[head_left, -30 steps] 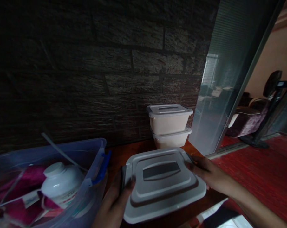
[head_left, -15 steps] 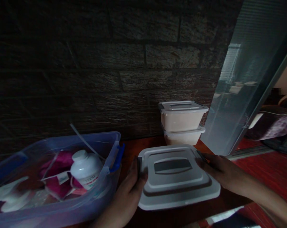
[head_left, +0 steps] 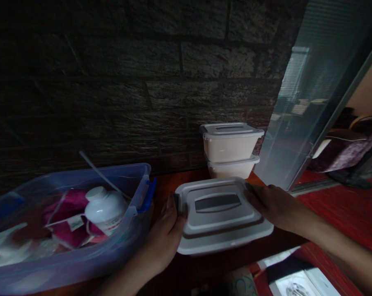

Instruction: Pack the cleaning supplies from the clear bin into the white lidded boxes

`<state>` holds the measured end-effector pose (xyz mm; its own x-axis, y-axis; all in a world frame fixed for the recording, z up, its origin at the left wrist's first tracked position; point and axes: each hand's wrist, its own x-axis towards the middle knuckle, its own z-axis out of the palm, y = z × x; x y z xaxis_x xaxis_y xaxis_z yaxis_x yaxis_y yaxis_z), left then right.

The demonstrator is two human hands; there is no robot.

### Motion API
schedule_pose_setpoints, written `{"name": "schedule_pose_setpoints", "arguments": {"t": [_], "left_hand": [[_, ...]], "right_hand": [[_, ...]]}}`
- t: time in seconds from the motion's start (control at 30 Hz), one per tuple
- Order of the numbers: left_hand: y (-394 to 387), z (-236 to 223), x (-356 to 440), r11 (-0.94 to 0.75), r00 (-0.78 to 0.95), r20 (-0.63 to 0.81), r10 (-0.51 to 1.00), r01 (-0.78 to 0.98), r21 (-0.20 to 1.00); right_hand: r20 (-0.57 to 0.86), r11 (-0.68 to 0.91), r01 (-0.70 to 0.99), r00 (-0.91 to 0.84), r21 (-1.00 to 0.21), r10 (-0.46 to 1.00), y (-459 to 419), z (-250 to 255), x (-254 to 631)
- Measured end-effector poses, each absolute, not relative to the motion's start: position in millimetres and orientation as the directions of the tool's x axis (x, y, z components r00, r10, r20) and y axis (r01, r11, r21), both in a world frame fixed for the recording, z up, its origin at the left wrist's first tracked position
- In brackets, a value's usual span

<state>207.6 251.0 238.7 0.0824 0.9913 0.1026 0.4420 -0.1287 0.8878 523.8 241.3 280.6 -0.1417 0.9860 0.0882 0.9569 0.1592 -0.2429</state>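
Observation:
A lidded storage box [head_left: 218, 224] with a grey-white lid and a dark oval panel lies in front of me, tilted slightly. My left hand [head_left: 167, 230] grips its left edge, thumb on the lid and fingers curled round the side. On the far right edge my right hand [head_left: 270, 205] is closed around the dark latch area, its fingertips partly hidden. Behind the box stand two stacked cream storage boxes [head_left: 230, 148] with pale lids. Most of the held box's body is hidden below its lid.
A clear bin [head_left: 81, 265] at left holds a white bottle [head_left: 105, 207], magenta cloth [head_left: 67, 228] and a pump top [head_left: 13, 246]. A brick wall [head_left: 118, 82] rises behind. At right stand a glass panel [head_left: 284, 123] and, lower down, an open white box [head_left: 303, 283].
My view has shifted, so the bin, stacked boxes and held box all sit a little higher and further left. Both hands keep their hold. More of the white box at lower right shows.

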Motion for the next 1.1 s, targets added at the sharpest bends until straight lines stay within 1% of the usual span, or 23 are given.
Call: {"name": "schedule_pose_setpoints", "arguments": {"t": [0.13,0.17,0.2,0.23,0.3,0.37,0.4,0.47,0.53,0.63,0.8,0.9,1.1], "left_hand": [[250.1,238.1,208.3,-0.060,0.059,0.039,0.998,0.416,0.907],[250.2,237.8,207.8,-0.057,0.048,0.041,0.998,0.395,0.917],[250.7,237.5,207.1,-0.062,0.042,0.049,0.998,0.368,0.928],[251.5,237.5,206.4,-0.071,0.039,0.062,0.997,0.334,0.940],[254.0,238.1,205.9,-0.080,0.035,0.074,0.997,0.241,0.967],[256.1,239.8,208.3,-0.052,0.049,0.046,0.998,0.129,0.990],[256.5,240.7,210.7,-0.025,0.053,0.021,0.998,0.075,0.997],[255.9,242.0,217.1,0.014,0.048,-0.013,0.999,-0.011,1.000],[254.3,241.9,223.4,0.019,0.018,-0.018,1.000,-0.045,0.999],[253.1,240.0,228.2,0.030,-0.036,-0.030,0.999,-0.012,0.999],[254.5,238.8,227.4,0.013,-0.011,-0.012,1.000,0.080,0.997],[254.1,239.8,227.6,0.012,-0.016,-0.010,1.000,0.111,0.994],[254.1,241.8,228.8,-0.001,-0.030,0.005,1.000,0.123,0.992]], "right_hand": [[0.151,0.198,0.914,-0.152,-0.355,0.977,244.6,278.6,527.4],[0.159,0.208,0.892,-0.156,-0.402,0.975,244.8,276.8,529.3],[0.138,0.200,0.856,-0.152,-0.477,0.979,244.8,274.3,531.6],[0.086,0.168,0.807,-0.145,-0.566,0.986,244.7,271.0,534.1],[-0.063,0.051,0.677,-0.142,-0.734,0.988,245.0,262.0,538.7],[-0.161,-0.050,0.554,-0.154,-0.831,0.975,247.2,251.7,541.8],[-0.163,-0.060,0.515,-0.157,-0.855,0.974,249.0,247.0,542.6],[-0.124,-0.044,0.458,-0.146,-0.888,0.981,253.5,240.1,542.6],[-0.087,-0.025,0.443,-0.122,-0.896,0.989,257.8,237.1,541.4],[-0.045,0.006,0.431,-0.108,-0.902,0.993,262.0,236.9,539.2],[0.017,0.067,0.433,-0.119,-0.899,0.993,264.1,239.1,537.6],[0.015,0.064,0.458,-0.109,-0.886,0.994,262.3,242.9,535.8],[-0.040,0.004,0.502,-0.076,-0.865,0.996,256.1,247.3,530.5]]}}
